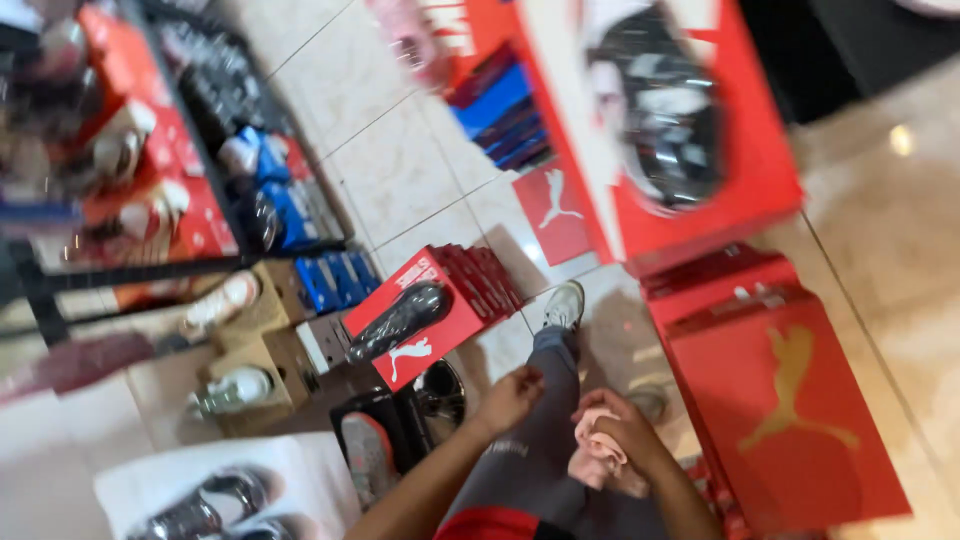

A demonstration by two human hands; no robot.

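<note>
Going off the grey-legged knee [545, 440] as the anchor: the left hand [510, 398] rests on it, fingers loosely curled, grip holding nothing. Just right of the knee, the right hand [625, 432] has its grip clenched around a pink cloth [598, 462]. Further right, a big red box [790, 410] lies on the floor [400, 160].

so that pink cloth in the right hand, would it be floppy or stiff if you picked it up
Probably floppy: the pink cloth bunches and folds inside the right hand, with a loose end drooping below it. It likely weighs little, since that hand holds it crumpled without the left hand. It looks soft, so unlikely to slip or break.
</note>
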